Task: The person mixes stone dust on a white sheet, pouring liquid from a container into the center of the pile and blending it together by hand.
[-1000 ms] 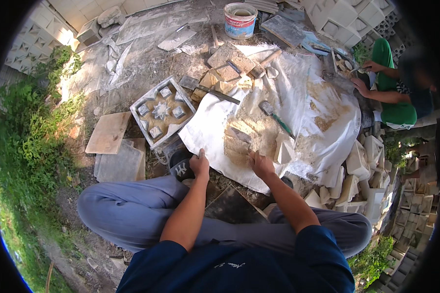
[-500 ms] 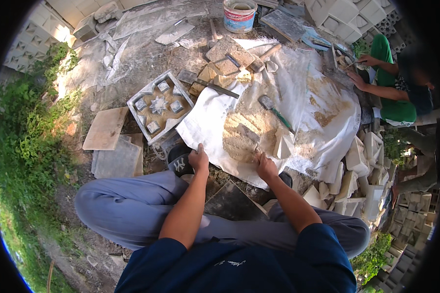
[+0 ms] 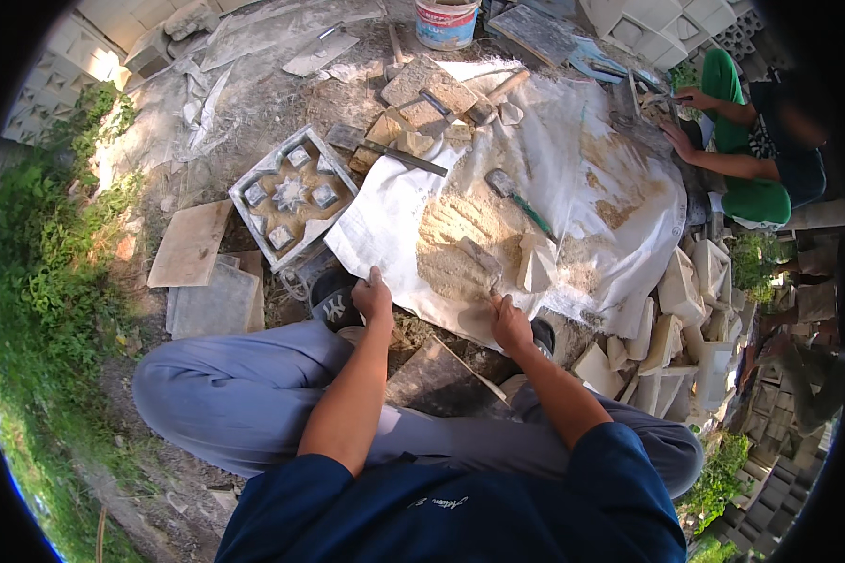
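My left hand (image 3: 374,298) is closed, pinching the near left edge of a white woven sack sheet (image 3: 366,230). In my right hand (image 3: 510,326) is the handle of a small trowel (image 3: 481,257), its blade lying on a heap of pale sandy powder (image 3: 455,227) spread over the sheet. Right beside the blade sits a pale angular block (image 3: 536,263). Farther back on the powder rests a brush-like tool with a green handle (image 3: 524,205). Left of the sheet stands a square mould frame (image 3: 294,195) with a star and several raised blocks inside.
A flat metal bar (image 3: 385,150), a hammer (image 3: 498,96) and stone slabs (image 3: 430,86) lie beyond the sheet. Behind them is a bucket (image 3: 446,25). Cast blocks (image 3: 676,291) pile up at right, near another person's hands (image 3: 681,136). Flat boards (image 3: 192,244) lie left.
The whole view has shifted slightly. The trowel blade has moved a little to the right over the powder. My left hand keeps its hold on the sheet's edge.
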`<state>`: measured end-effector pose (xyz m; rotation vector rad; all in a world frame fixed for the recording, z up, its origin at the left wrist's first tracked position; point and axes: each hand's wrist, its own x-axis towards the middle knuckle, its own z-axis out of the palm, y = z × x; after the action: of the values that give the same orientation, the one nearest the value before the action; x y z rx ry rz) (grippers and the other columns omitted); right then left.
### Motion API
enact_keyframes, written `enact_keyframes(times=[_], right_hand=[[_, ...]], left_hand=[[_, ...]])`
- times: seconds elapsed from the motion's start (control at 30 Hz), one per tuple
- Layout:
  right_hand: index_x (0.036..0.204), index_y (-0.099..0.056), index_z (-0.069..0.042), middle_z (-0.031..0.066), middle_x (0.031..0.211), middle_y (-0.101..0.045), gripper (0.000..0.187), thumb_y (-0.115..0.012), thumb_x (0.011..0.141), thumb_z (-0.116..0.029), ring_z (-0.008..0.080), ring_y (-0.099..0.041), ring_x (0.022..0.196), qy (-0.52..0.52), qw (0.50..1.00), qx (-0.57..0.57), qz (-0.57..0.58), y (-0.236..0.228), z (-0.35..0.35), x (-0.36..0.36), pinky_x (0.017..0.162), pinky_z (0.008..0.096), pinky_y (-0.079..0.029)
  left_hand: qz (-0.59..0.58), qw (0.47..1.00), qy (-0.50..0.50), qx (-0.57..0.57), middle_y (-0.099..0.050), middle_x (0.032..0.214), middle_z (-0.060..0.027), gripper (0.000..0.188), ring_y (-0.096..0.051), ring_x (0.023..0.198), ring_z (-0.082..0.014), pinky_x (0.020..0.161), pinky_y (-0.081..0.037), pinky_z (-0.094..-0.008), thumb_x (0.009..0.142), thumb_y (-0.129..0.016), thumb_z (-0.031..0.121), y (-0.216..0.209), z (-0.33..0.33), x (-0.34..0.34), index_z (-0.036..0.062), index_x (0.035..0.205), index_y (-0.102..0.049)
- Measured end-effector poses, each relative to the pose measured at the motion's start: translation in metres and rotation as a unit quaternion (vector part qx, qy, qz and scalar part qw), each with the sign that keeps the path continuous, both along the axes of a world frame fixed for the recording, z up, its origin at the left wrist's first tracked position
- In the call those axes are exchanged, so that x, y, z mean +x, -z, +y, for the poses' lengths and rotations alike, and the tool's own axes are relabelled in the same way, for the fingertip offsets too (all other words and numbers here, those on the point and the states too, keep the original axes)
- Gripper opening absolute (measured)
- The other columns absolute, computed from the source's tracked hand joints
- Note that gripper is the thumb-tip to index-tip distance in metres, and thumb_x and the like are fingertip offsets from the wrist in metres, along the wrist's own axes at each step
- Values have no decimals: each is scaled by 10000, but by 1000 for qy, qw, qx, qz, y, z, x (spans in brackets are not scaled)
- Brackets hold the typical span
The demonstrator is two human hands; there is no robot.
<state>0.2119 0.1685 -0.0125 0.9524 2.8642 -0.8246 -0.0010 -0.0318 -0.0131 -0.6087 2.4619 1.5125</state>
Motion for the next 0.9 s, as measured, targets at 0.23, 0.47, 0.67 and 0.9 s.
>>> enact_keyframes(times=[0.23, 0.47, 0.67, 0.9], right_hand=[[1040, -453, -3, 308, 750, -652, 367, -528, 1005, -360, 520, -640, 704, 28, 999, -12, -43, -1, -4, 4, 631, 618, -503], [1073, -465, 12, 312, 756, -658, 389, -525, 1003, -366, 515, -652, 720, 31, 999, -14, 11, 7, 2, 5, 642, 621, -511], [1077, -449, 7, 300, 736, -653, 402, -520, 1007, -383, 514, -644, 708, 11, 1000, -14, 23, 2, -2, -5, 643, 624, -504], [1081, -451, -1, 284, 724, -652, 401, -506, 1013, -392, 510, -641, 695, 1, 999, -14, -31, -6, -5, -3, 641, 623, -505]], left_hand=[[-5, 1000, -15, -11, -706, 816, -264, 471, -690, 784, -400, 735, -512, -463, 941, -632, 336, 8, -2, -4, -128, 878, -683], [8, 1000, -13, -14, -694, 783, -228, 466, -660, 723, -342, 713, -496, -450, 943, -644, 351, 1, 5, 1, -108, 876, -687], [8, 999, -32, 19, -704, 809, -227, 444, -664, 730, -322, 708, -498, -442, 956, -638, 320, 7, -4, -4, -114, 879, -682], [-17, 1000, -7, -24, -723, 859, -250, 413, -709, 796, -355, 731, -529, -441, 953, -638, 284, -4, 0, -3, -125, 931, -691]])
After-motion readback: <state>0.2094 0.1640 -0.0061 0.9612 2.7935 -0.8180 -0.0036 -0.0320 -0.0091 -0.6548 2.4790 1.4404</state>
